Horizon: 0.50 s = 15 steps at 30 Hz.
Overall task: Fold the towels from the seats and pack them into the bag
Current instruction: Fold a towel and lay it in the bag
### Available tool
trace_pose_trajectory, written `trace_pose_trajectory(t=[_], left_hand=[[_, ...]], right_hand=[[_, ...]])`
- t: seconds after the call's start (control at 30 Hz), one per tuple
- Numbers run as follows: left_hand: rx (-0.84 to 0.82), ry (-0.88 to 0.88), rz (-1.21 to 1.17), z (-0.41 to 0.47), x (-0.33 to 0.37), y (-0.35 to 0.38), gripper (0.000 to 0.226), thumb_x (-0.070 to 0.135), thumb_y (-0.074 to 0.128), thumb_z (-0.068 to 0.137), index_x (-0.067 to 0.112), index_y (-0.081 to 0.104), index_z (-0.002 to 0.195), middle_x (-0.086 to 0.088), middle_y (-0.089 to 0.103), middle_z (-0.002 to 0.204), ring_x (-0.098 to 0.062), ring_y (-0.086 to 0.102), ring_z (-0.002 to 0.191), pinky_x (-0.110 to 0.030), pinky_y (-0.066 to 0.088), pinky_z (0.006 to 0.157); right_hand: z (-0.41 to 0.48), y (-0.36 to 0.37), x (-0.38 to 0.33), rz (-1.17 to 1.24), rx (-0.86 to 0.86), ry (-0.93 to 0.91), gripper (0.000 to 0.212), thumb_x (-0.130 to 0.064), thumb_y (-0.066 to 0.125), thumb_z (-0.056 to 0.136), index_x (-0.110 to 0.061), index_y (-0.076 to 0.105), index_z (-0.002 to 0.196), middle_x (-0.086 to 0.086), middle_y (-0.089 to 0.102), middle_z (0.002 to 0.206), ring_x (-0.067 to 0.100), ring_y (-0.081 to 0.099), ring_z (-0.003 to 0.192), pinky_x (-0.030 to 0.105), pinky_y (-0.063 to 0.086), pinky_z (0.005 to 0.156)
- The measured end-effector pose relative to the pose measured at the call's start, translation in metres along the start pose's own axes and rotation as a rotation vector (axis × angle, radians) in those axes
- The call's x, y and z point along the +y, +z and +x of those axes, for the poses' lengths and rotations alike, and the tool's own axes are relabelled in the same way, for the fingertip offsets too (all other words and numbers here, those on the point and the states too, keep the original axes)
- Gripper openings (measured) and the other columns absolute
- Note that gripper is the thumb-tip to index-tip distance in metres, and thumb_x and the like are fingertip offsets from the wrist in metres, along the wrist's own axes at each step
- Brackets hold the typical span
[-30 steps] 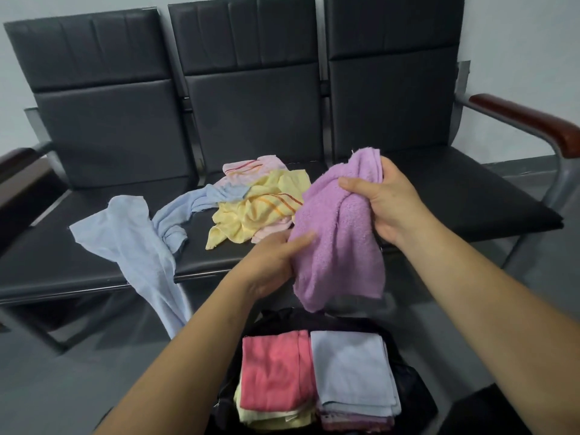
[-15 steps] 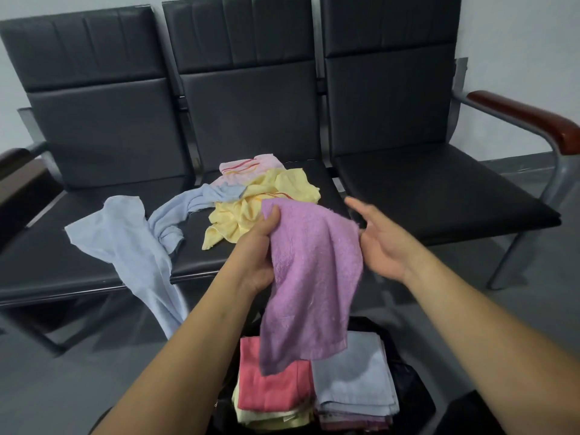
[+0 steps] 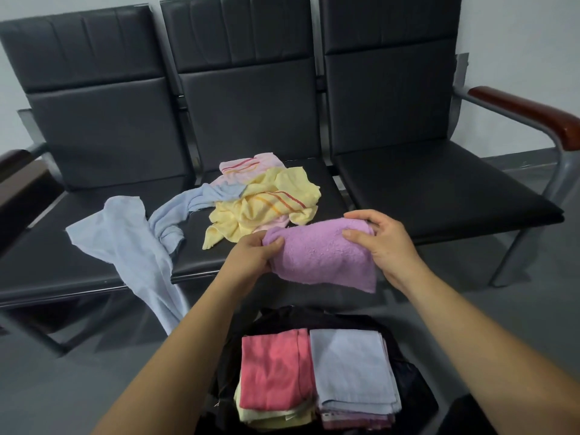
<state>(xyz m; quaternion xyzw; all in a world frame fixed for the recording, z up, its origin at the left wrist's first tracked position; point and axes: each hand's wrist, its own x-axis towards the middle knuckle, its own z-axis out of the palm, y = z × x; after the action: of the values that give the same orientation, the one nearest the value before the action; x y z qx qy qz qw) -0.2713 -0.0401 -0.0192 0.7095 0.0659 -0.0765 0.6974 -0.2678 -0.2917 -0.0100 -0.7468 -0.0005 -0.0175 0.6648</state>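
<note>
Left hand (image 3: 251, 255) grips the left end of the purple towel (image 3: 323, 255), thumb on top and fingers curled beneath. Right hand (image 3: 386, 246) pinches the right end, with fingers wrapped over the fold. The towel is doubled over and held in the air above the bag (image 3: 314, 318) — apart from its contents. Beyond the bag and to its left, a light blue towel (image 3: 125, 233) lies unfolded and drapes off the front of the seats (image 3: 439, 196). Straight beyond the bag, a yellow striped towel (image 3: 266, 202) lies crumpled on a pink striped towel (image 3: 244, 166). Two stacks sit side by side inside the bag — the left topped by a pink folded towel (image 3: 276, 368), the right by a pale blue folded towel (image 3: 351, 372).
</note>
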Motion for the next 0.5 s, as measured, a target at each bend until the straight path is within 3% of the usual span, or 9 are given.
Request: trace_pose_trajectory(t=[0.07,0.13,0.2,0.27,0.33,0.4,0.43,0.5], left_hand=[[0.068,-0.038,-0.068,-0.001,0.001,0.004,0.036,0.027,0.069,0.095,0.007,0.069,0.125,-0.011,0.073,0.12,-0.029,0.069,0.108,-0.035,0.059,0.076],[0.032,-0.064,-0.164,-0.002,-0.001,0.008,0.058,0.031,0.079,0.081,0.007,0.063,0.131,-0.012,0.073,0.118,-0.024,0.071,0.101,-0.031,0.057,0.07],[-0.054,-0.045,-0.192,-0.003,-0.004,0.008,0.086,0.023,0.089,0.067,0.016,0.048,0.143,-0.014,0.074,0.113,-0.025,0.073,0.102,-0.035,0.058,0.077],[-0.136,-0.018,-0.087,-0.003,-0.007,0.006,0.104,0.018,0.098,0.06,0.04,0.041,0.145,-0.014,0.072,0.122,-0.028,0.07,0.113,-0.042,0.055,0.093],[-0.135,0.047,0.171,-0.007,-0.004,0.007,0.084,0.021,0.094,0.067,0.036,0.055,0.139,-0.008,0.066,0.132,-0.023,0.065,0.118,-0.039,0.054,0.099],[-0.056,0.147,0.465,-0.01,-0.001,0.01,0.049,0.017,0.082,0.082,0.027,0.067,0.129,0.004,0.067,0.124,-0.013,0.064,0.11,-0.03,0.054,0.094],[-0.022,0.21,0.578,-0.01,-0.001,0.012,0.037,0.014,0.076,0.087,0.025,0.071,0.122,0.008,0.069,0.116,-0.01,0.064,0.105,-0.028,0.053,0.092],[-0.003,0.281,0.666,-0.01,-0.004,0.012,0.022,0.013,0.07,0.092,0.025,0.074,0.11,0.01,0.072,0.105,-0.009,0.065,0.102,-0.028,0.052,0.089]], right_hand=[[-0.001,0.003,0.003,0.096,0.008,0.03,0.029,-0.009,0.079,0.086,-0.027,0.076,0.107,-0.012,0.076,0.105,0.009,0.071,0.103,0.038,0.059,0.094],[-0.001,0.004,0.006,0.209,0.048,0.063,0.03,-0.003,0.077,0.087,-0.023,0.076,0.108,-0.005,0.075,0.11,0.014,0.071,0.106,0.034,0.058,0.093],[0.002,0.003,0.009,0.295,0.097,0.111,0.028,-0.001,0.074,0.088,-0.022,0.075,0.106,0.0,0.072,0.116,0.017,0.068,0.111,0.029,0.057,0.089],[0.004,0.0,0.012,0.293,0.103,0.185,0.024,-0.003,0.072,0.09,-0.02,0.075,0.107,0.005,0.069,0.12,0.019,0.066,0.112,0.027,0.055,0.084],[0.005,-0.004,0.017,0.281,0.022,0.267,0.026,-0.007,0.075,0.089,-0.014,0.074,0.114,0.011,0.069,0.123,0.022,0.066,0.113,0.029,0.055,0.084],[0.003,-0.006,0.019,0.289,-0.144,0.308,0.038,-0.004,0.078,0.084,-0.011,0.07,0.121,0.013,0.066,0.127,0.024,0.065,0.117,0.03,0.056,0.089],[0.001,-0.006,0.02,0.214,-0.229,0.293,0.046,0.0,0.08,0.081,-0.012,0.068,0.124,0.01,0.065,0.129,0.022,0.063,0.121,0.03,0.056,0.093],[-0.002,-0.004,0.023,-0.168,-0.326,0.186,0.059,0.0,0.085,0.075,-0.017,0.067,0.128,-0.001,0.064,0.13,0.014,0.058,0.125,0.027,0.05,0.102]])
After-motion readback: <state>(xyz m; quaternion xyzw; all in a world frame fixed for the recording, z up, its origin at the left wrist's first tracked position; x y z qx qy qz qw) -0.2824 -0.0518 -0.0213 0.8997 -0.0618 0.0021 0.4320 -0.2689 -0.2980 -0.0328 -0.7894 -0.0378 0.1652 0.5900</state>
